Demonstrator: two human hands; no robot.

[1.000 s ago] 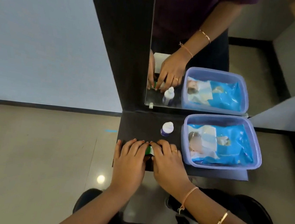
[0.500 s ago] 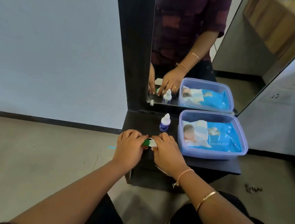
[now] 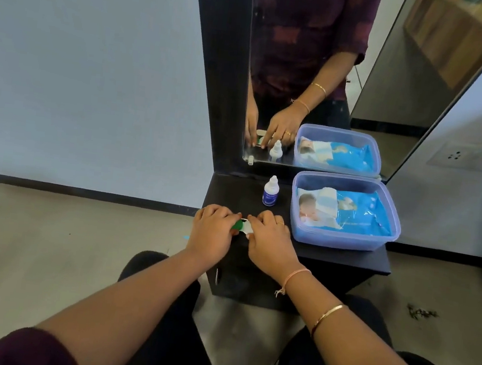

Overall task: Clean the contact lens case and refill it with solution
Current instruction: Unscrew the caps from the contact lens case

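A small green and white contact lens case [image 3: 242,226] lies on the black dresser top [image 3: 342,255], near its front left part. My left hand [image 3: 213,232] grips the green end with curled fingers. My right hand [image 3: 269,239] holds the white end. Most of the case is hidden under my fingers. A small white solution bottle [image 3: 270,192] with a blue label stands upright behind my hands, with its cap on.
A translucent blue plastic tub [image 3: 341,242] with a blue wipes packet [image 3: 347,212] inside stands at the right of the dresser top. A mirror [image 3: 321,71] in a black frame rises behind. The floor and a white wall lie to the left.
The camera has pulled back and tilted up, so more of the mirror and floor show. Both hands stay on the case, with their fingers curled tighter around its two ends.
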